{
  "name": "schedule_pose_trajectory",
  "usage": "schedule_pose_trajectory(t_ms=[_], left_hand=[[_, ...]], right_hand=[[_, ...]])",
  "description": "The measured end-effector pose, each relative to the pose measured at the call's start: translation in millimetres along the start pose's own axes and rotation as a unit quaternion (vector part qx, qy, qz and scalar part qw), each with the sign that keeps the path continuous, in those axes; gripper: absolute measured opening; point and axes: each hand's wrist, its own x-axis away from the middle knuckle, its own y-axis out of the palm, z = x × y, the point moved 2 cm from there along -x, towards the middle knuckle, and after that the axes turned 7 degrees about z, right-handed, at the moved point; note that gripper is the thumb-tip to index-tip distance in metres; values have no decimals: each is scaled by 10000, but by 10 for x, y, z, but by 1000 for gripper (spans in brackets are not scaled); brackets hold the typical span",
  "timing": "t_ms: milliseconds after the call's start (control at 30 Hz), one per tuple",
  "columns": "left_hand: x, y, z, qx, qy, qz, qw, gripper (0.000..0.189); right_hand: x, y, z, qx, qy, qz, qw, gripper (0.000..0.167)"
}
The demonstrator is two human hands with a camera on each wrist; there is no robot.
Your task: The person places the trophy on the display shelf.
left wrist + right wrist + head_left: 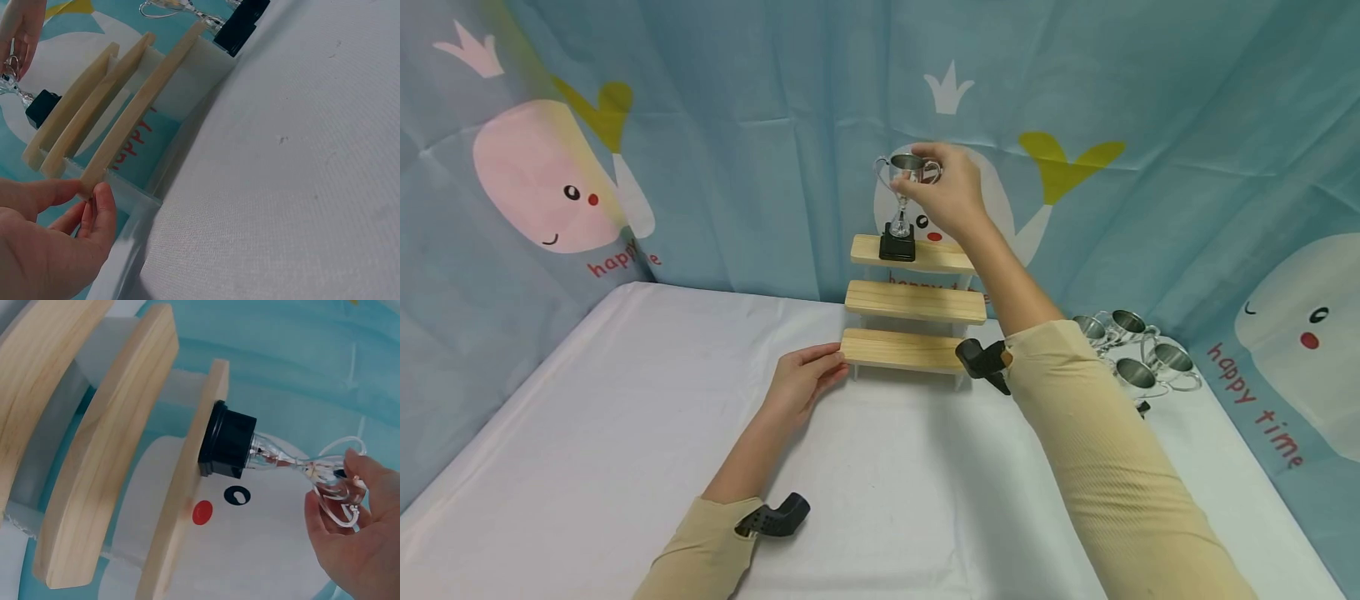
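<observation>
A small silver trophy [898, 243] with two handles and a black square base stands upright on the top board of a three-step wooden shelf [915, 301]. My right hand [953, 188] pinches the trophy by its cup. In the right wrist view the black base [232, 440] sits against the top board, toward one end. Down at the lowest step, my left hand [801, 377] holds the left end of that board. Thumb and fingers of this hand [59, 244] pinch the board's end in the left wrist view.
Several more silver trophies [1138, 375] stand grouped on the table's right side, partly behind my right sleeve. White cloth covers the table [647, 417]. A blue printed curtain [737, 167] hangs close behind the shelf.
</observation>
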Motion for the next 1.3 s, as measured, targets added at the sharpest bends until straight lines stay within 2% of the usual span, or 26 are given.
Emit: schedule_pose_trajectory(t_ms=[467, 833, 1300], left_hand=[[4, 29, 1, -68, 2, 3, 10000, 39], [24, 11, -14, -120, -42, 10, 9999, 39], [9, 17, -1, -99, -51, 25, 9999, 39]], right_hand=[[12, 5, 96, -16, 47, 102, 9999, 63], [40, 57, 110, -236, 108, 250, 9994, 59], [359, -62, 223, -943, 688, 652, 9910, 68]])
